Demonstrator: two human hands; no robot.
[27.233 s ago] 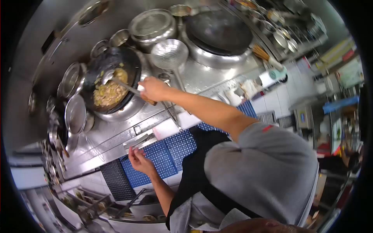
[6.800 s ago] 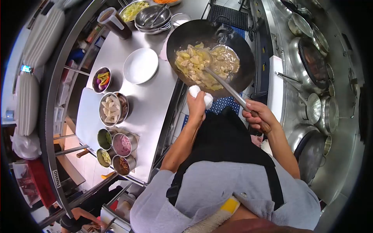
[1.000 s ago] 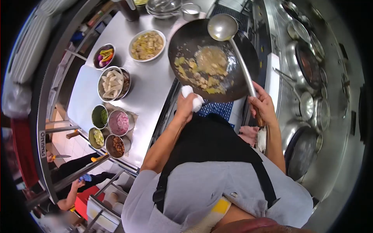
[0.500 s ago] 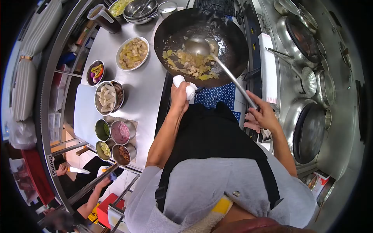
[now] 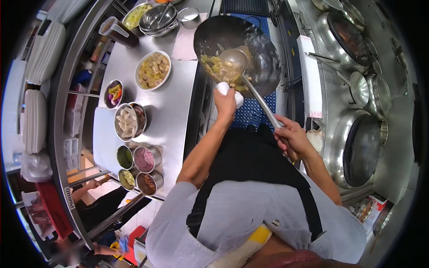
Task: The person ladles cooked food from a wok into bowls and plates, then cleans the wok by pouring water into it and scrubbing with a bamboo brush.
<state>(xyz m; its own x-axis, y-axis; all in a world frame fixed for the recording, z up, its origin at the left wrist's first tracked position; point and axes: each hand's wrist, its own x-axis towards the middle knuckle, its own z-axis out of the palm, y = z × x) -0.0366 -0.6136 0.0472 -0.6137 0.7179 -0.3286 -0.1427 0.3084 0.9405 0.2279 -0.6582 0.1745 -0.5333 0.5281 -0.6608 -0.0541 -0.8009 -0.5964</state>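
Note:
My left hand (image 5: 225, 105) is closed around a bunched white cloth (image 5: 223, 88) at the near rim of a dark wok (image 5: 263, 58). The wok is held up, tilted, above the floor beside the steel counter. Inside it, yellow-green leafy pieces and pale chunks of food (image 5: 213, 64) gather toward the left side. My right hand (image 5: 292, 137) is wrapped around the handle of a long metal ladle (image 5: 235, 60), whose bowl rests among the food. Close by on the counter, a white oval bowl (image 5: 153, 70) is full of similar-looking food.
The steel counter (image 5: 172, 120) also bears small metal bowls of ingredients (image 5: 126, 123), a brown-filled jug (image 5: 119, 32) and nested steel bowls (image 5: 157, 18). On the right, large lidded pans (image 5: 353, 149) line the range. Another person's arm (image 5: 85, 190) shows below the counter's left side.
The wok and my left hand have shifted right, and the wok is tilted more steeply. The ladle bowl has moved right and lower. A pink cloth on the counter now shows.

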